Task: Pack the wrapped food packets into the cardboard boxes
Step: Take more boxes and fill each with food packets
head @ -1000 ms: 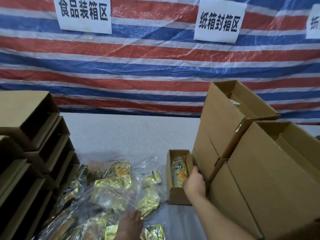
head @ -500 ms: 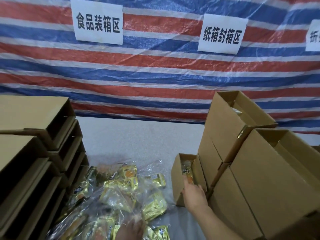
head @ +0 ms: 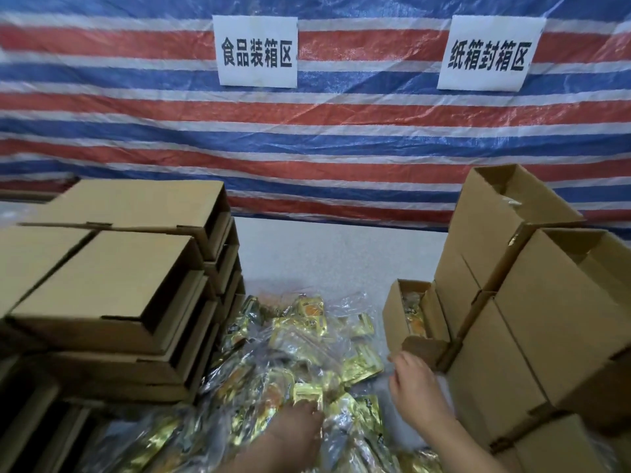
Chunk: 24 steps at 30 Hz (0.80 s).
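A heap of gold-and-orange wrapped food packets [head: 300,346] in clear plastic lies on the table in front of me. My left hand [head: 293,435] reaches into the heap from below, its fingertips closed on one gold packet [head: 308,398]. A small open cardboard box [head: 392,319] stands right of the heap with an orange packet [head: 415,324] inside. My right hand [head: 418,384] hovers just in front of that box's near flap, fingers loosely curled and holding nothing.
Stacks of flat cardboard boxes [head: 112,278] fill the left side. Taller open boxes [head: 563,322] are piled on the right, close to my right arm. A striped tarp [head: 324,131] with two paper signs hangs behind the grey table [head: 334,254].
My right hand has drawn back out of the small box toward me. My left hand has pushed further up into the packet heap. The view has turned left.
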### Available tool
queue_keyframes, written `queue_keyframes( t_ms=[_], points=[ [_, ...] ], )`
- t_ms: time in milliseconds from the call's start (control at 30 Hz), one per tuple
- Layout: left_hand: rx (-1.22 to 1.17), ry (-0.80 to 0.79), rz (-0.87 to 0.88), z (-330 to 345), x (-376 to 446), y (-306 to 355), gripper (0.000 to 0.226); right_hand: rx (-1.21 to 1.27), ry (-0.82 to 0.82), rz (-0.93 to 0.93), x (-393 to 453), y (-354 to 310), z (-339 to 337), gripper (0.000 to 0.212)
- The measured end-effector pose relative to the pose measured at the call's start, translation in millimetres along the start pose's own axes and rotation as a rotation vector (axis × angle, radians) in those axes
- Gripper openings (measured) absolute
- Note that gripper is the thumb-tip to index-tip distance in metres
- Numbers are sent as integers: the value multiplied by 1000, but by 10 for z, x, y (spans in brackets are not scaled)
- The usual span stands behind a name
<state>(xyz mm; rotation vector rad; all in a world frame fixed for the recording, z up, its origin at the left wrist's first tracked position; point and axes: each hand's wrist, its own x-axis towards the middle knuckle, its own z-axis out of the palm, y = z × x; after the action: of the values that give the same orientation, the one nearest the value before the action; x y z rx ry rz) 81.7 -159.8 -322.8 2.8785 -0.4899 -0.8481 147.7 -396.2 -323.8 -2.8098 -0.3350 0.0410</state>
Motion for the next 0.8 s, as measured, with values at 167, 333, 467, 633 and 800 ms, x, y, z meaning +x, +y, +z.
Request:
queue_keyframes(
  t_ms=[167,333,467,633,800],
  points=[
    [-265,261,-88,-229,-394,-60,52,148,-57,-33,-136,-510,-55,32],
    [-325,617,-134,-755,-967,-348,43,218,-57,-65,-129,-1101,-334,38],
    [-73,1030,-321,-1231,-1463,-843,38,284,-43,-135,-45,-1662,-698,40],
    [-12,779,-617,-1365,-1692,-1359,75,333,15,-225,-50,-2296,-1035,42],
    [2,750,-639,-1284,-1737,-1461,65,311,25,-263,-98,-2607,-1167,42]
  ],
)
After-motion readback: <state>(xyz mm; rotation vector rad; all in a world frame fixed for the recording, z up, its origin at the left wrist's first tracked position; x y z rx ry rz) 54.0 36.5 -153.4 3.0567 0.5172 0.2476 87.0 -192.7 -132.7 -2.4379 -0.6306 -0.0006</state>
